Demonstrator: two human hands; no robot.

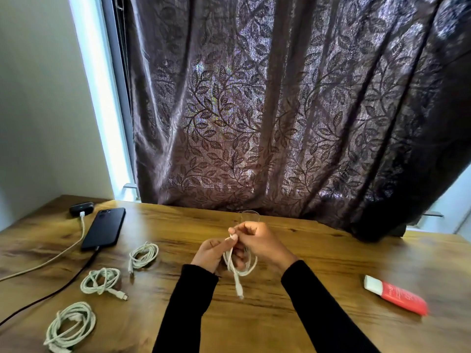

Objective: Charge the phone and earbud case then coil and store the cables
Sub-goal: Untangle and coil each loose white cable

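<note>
White, smooth charging cable (238,266), partly looped, hung above the wooden desk (293,250), held in both hands: the left hand (211,253) gripped the loops while the right hand (257,240) pinched one end in its fingers (235,231). Three coiled white cables (102,280) lay leftward, near the black phone (104,229).

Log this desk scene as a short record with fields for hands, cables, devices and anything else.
hands: left hand and right hand both grip a white cable, partly coiled
coiled cables: three white coils lie on the wooden desk at left
phone: face down, black cable plugged in
earbud case: white cable plugged in
other: red and white tube at right
</note>
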